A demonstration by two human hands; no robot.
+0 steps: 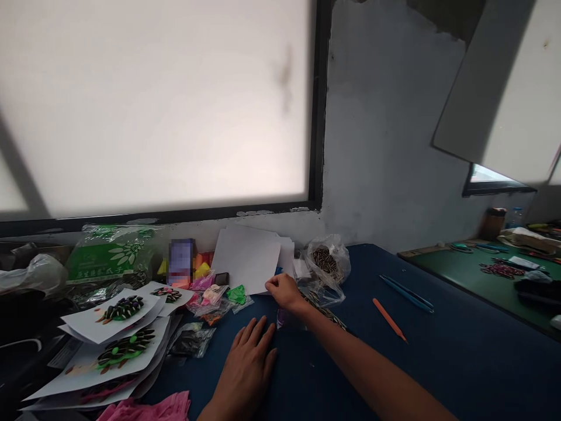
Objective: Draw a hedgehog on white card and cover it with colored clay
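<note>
My left hand (249,362) lies flat on the dark blue tabletop (307,380), fingers stretched out and holding nothing. Further forward, my right hand (284,291) has its thumb and finger pinched at the lower right corner of a sheet of white paper (245,257). That sheet leans with others against the wall. Close beside the right hand is a clear plastic bag of striped sunflower seeds (324,259); more seeds lie partly hidden behind my wrist. Small bags of coloured clay, one with bright green clay (237,294), sit between the paper and my left hand.
On the left are stacked paper sheets with seed-and-clay figures (125,351), a green package (105,257) and a pink cloth (153,408). To the right lie an orange clay tool (390,320) and blue tweezers (407,293). A green table (473,275) stands beyond.
</note>
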